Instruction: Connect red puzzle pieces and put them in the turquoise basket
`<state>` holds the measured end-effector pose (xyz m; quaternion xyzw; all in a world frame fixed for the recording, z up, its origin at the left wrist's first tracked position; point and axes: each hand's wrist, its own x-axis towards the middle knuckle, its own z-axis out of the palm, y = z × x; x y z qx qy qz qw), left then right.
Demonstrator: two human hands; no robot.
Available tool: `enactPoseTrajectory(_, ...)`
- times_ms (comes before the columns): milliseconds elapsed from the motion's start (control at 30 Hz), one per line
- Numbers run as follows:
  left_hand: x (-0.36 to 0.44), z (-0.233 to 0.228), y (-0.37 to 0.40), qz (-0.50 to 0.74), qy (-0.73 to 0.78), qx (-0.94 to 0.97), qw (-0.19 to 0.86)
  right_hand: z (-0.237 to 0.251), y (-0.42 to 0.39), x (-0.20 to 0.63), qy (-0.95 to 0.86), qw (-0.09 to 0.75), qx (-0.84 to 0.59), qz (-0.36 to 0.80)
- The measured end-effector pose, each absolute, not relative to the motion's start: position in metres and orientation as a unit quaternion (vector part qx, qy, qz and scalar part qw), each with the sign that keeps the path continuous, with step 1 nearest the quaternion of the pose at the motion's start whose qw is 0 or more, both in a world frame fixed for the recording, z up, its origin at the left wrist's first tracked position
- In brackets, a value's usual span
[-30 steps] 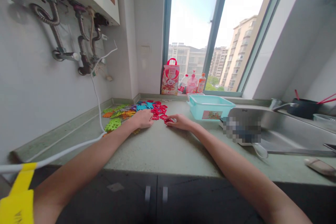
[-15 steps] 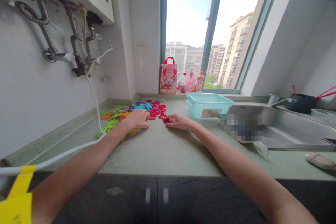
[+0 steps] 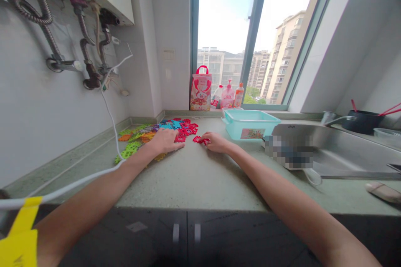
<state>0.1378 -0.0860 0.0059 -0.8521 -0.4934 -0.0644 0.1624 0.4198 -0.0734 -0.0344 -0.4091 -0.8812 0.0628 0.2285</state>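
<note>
left hand (image 3: pixel 166 141) lying flat, open on plastic tiles (image 3: pixel 184 129); right hand (image 3: pixel 214 142) pinching a red tile (image 3: pixel 200 139). a careless sweep is risking scattering the pile.

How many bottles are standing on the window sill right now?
3. All stand in a row right of the red bag: a white bottle, a pink bottle, an orange bottle. The bag could hide more.

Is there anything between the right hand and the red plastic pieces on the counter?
Nothing visible: the right hand already touches a small red piece, and bare counter lies toward the red pile.
</note>
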Motion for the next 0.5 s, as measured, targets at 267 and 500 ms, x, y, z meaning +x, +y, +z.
enactPoseTrajectory(267,0.133,0.004,-0.085,-0.043,-0.482,-0.854,0.193,-0.03,-0.079,0.418,-0.887,0.224,-0.401,0.054)
enactPoseTrajectory(500,0.148,-0.006,-0.081,-0.118,-0.425,-0.874,0.206,-0.03,-0.08,0.414,-0.876,0.224,-0.423,0.056)
